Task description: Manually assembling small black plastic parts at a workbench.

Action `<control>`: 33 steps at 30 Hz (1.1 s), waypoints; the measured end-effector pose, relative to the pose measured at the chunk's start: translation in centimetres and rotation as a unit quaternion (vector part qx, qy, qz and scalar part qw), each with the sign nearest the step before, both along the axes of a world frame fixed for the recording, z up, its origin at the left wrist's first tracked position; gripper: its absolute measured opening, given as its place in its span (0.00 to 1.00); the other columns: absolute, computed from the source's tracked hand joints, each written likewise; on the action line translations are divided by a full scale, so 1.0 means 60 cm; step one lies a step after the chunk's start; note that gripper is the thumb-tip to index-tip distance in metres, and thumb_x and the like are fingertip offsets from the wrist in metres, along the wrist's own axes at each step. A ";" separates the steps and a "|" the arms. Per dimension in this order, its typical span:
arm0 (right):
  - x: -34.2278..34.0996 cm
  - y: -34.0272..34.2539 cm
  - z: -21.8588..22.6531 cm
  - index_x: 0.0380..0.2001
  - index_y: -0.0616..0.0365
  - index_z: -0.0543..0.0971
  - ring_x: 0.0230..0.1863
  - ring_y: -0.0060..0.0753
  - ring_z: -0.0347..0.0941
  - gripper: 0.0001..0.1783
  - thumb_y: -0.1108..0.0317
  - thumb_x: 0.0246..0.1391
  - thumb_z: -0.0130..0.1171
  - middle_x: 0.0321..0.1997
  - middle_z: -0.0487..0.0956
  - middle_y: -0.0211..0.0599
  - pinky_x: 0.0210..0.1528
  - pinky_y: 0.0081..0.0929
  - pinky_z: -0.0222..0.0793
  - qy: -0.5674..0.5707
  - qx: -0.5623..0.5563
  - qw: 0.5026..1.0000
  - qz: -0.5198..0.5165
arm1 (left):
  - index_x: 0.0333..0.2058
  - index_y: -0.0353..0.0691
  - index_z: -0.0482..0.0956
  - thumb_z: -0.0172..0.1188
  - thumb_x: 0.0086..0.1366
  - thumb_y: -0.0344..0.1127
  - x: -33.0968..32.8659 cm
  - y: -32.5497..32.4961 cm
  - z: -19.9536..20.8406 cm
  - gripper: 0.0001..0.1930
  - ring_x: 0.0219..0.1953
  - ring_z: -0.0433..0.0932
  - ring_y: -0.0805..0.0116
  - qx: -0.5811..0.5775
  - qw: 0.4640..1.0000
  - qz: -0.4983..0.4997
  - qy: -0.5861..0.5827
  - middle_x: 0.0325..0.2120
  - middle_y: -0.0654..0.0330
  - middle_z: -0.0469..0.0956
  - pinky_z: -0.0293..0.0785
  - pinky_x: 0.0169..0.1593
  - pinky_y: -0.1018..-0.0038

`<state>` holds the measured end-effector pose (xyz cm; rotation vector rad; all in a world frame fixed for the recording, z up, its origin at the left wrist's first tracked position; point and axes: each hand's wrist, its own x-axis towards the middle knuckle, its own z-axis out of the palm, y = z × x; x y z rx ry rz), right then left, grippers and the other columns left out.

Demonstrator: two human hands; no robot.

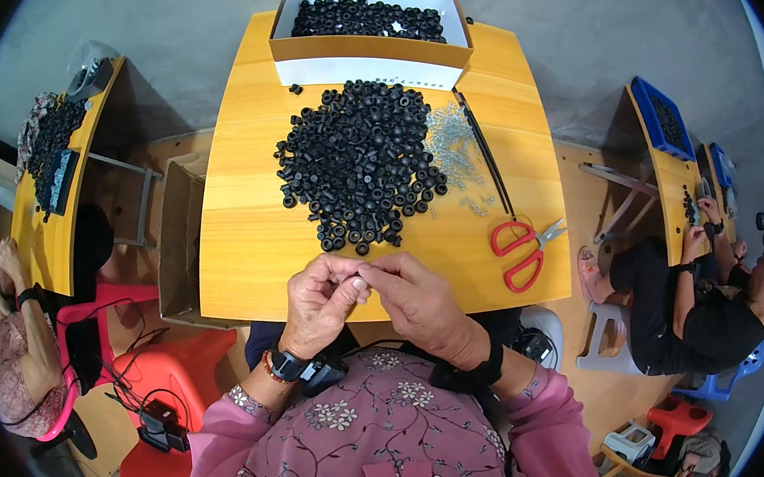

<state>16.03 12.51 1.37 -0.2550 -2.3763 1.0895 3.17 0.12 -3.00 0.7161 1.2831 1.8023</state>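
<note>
My left hand (323, 300) and my right hand (415, 299) meet at the near edge of the yellow table (243, 253), fingertips pinched together. Something small and dark shows between them, mostly covered by the fingers, so I cannot make out its kind. Just beyond my hands spreads a heap of small round black plastic or rubber parts (353, 158). Right of the heap lies a scatter of small silvery metal pieces (454, 144), too fine to name.
Red-handled scissors (528, 248) and thin black rods (484, 152) lie on the table's right. A white-and-brown box (373, 49) of black parts stands at the back. People work at side tables left and right. A red stool (172, 370) stands at lower left.
</note>
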 end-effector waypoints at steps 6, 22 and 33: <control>0.007 0.002 -0.001 0.52 0.61 0.78 0.42 0.47 0.79 0.18 0.78 0.58 0.56 0.45 0.78 0.46 0.42 0.35 0.78 -0.037 0.091 0.995 0.032 | 0.42 0.31 0.75 0.58 0.70 0.23 -0.005 -0.004 0.005 0.05 0.32 0.77 0.79 0.007 1.000 -0.012 0.001 0.32 0.61 0.80 0.76 0.40 0.80; 0.000 0.100 -0.022 0.38 0.64 0.81 0.26 0.26 0.76 0.07 0.76 0.55 0.64 0.28 0.76 0.35 0.30 0.22 0.71 -0.060 -0.036 0.989 -0.130 | 0.38 0.33 0.75 0.58 0.65 0.20 -0.027 -0.015 0.023 0.05 0.29 0.76 0.77 0.015 0.998 0.055 0.037 0.33 0.58 0.80 0.75 0.35 0.79; -0.009 0.076 -0.021 0.35 0.59 0.81 0.29 0.45 0.77 0.09 0.69 0.50 0.68 0.30 0.77 0.41 0.31 0.37 0.72 -0.131 0.074 0.979 -0.137 | 0.39 0.33 0.76 0.61 0.66 0.21 -0.017 0.002 0.004 0.05 0.31 0.76 0.78 -0.003 0.995 -0.002 0.103 0.34 0.59 0.81 0.74 0.38 0.79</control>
